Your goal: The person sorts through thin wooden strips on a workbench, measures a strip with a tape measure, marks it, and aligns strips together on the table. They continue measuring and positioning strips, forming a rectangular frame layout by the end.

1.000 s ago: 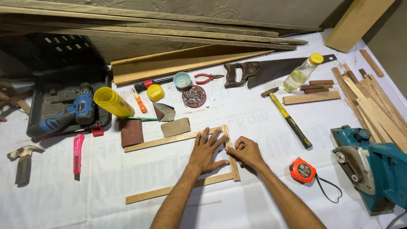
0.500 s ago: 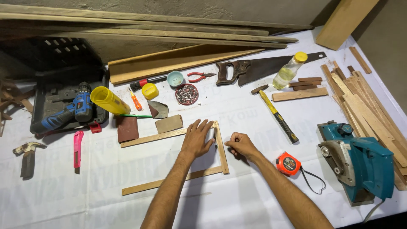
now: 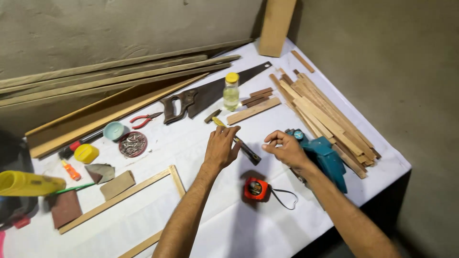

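Note:
My left hand (image 3: pixel 221 148) lies flat, fingers apart, over the yellow-and-black handle of a hammer (image 3: pixel 248 152), whose head points toward the saw. My right hand (image 3: pixel 285 149) hovers just right of the handle with thumb and fingers pinched together; whatever may be between them is too small to make out. A three-sided frame of thin wooden strips (image 3: pixel 119 200) lies down and left of my left forearm, untouched. An orange tape measure (image 3: pixel 256 188) sits between my forearms.
A teal electric planer (image 3: pixel 327 160) sits under my right wrist, near the table's right edge (image 3: pixel 399 165). Behind are a handsaw (image 3: pixel 210 93), a yellow-capped bottle (image 3: pixel 232 91), red pliers (image 3: pixel 146 119), a dish of nails (image 3: pixel 132 144) and a pile of wood strips (image 3: pixel 320 112).
Both hands left the wooden frame and moved right to the hammer. The view swung right, so the frame now sits at the lower left.

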